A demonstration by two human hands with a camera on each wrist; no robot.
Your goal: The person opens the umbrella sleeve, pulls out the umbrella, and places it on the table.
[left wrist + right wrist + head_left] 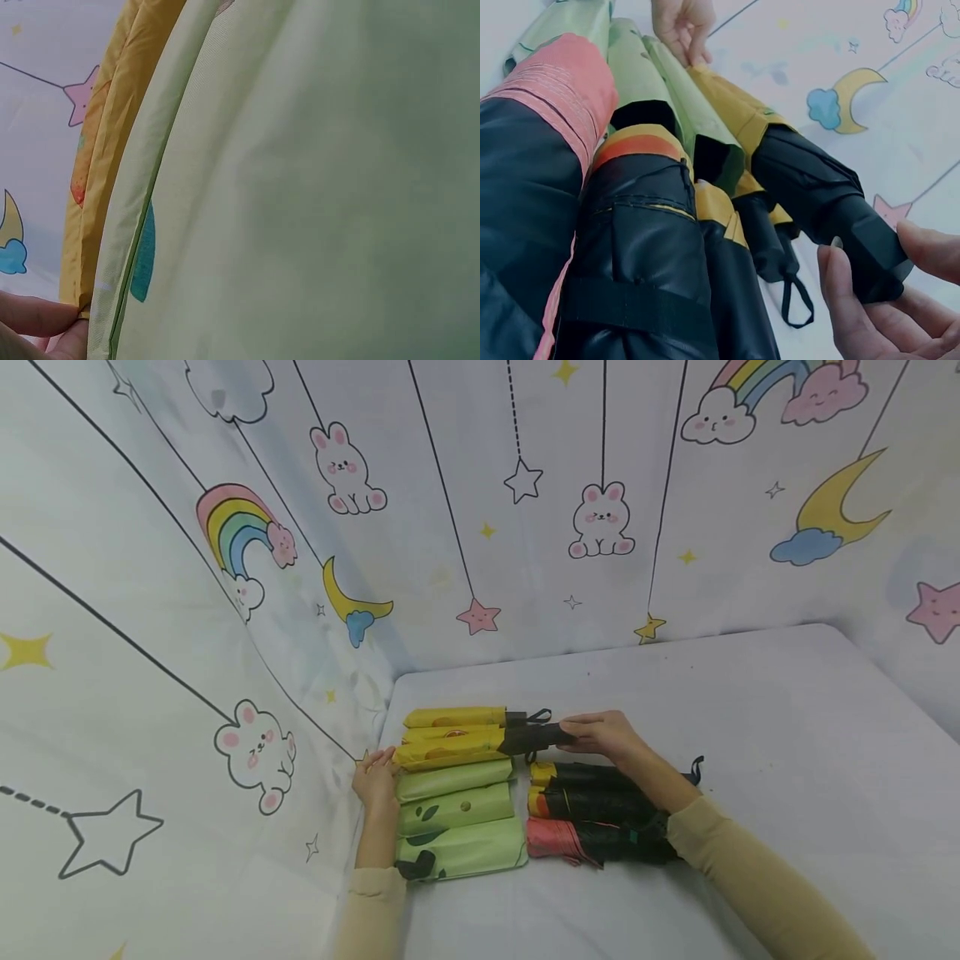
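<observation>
Between both hands lies a folded umbrella in a yellow sleeve (450, 750), its black handle end (866, 244) sticking out on the right. My right hand (609, 735) holds that handle between thumb and fingers. At the other end, my left hand (375, 778) pinches the closed tip of the yellow sleeve, as the left wrist view also shows at its lower left corner. Other yellow-sleeved umbrellas (457, 717) lie just behind it. Directly in front are green-sleeved ones (457, 810), which fill most of the left wrist view.
Right of the green sleeves, black umbrellas (592, 802) with yellow or orange ends lie side by side. A black umbrella with a pink end (551, 839) is nearest the front. Behind the white table (750, 693) hangs a curtain (420, 543) printed with rabbits and stars.
</observation>
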